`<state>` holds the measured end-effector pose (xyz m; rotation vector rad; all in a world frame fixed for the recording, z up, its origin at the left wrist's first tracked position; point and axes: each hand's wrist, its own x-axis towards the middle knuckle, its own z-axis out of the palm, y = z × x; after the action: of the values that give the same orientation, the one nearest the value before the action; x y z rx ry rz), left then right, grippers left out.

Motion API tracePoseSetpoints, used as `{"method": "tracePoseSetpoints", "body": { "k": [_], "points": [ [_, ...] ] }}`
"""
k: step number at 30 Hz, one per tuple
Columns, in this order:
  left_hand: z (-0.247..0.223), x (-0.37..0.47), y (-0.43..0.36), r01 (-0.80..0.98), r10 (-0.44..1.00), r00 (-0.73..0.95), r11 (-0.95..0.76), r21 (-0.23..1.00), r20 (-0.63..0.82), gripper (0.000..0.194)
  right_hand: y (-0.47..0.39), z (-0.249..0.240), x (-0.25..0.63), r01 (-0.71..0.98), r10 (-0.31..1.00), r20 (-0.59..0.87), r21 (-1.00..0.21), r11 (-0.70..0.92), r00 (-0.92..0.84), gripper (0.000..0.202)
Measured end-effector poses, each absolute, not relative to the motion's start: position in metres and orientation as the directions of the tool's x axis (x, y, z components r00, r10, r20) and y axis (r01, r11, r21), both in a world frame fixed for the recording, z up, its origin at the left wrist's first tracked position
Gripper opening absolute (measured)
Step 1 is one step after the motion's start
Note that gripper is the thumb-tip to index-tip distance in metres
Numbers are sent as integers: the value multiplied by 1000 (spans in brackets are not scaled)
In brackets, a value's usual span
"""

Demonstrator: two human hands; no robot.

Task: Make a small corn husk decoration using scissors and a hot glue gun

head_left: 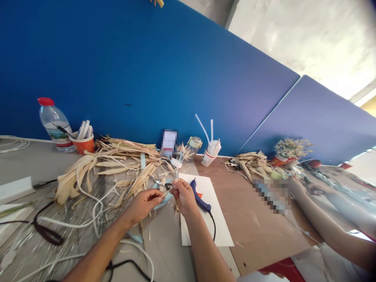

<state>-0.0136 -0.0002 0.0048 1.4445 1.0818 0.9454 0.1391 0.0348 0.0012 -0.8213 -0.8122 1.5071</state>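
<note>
While I have the left hand (pixel 148 201) and right hand (pixel 184 194) pinching a thin pale strip (pixel 167 192) left of the blue glue gun (pixel 202 203), the label (pixel 55 137) on the far-left plastic bottle (pixel 53 114) is illegible to me.

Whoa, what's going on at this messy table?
Someone's left hand and right hand hold a thin pale strip between them. A blue glue gun lies on a white board, just right of the right hand. Dry, husk-like leaves are piled beyond the left hand. Off to the right, another person's arm reaches over the table; what it's doing isn't clear.
</note>
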Motion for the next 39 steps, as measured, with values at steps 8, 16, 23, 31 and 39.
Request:
{"method": "tracePoseSetpoints", "body": {
  "k": [8,16,23,31,39],
  "points": [
    [-8,-18,4,180,958,274,30,983,-80,27,35,2,140,-584,996,-26,-809,-69,-82,32],
    [-11,-18,3,211,943,306,68,975,-132,25,35,2,140,-554,997,-40,-829,-70,-67,32],
    [-2,-15,1,223,937,330,43,974,-117,21,35,4,140,-530,998,-32,-846,-56,-55,32],
    [3,-14,-1,297,964,258,-11,955,-69,14,35,3,140,-543,998,-16,-839,-43,-54,32],
    [3,-12,0,347,979,195,-9,938,-63,13,34,4,140,-541,998,-18,-840,-44,-54,32]
  ]
}}
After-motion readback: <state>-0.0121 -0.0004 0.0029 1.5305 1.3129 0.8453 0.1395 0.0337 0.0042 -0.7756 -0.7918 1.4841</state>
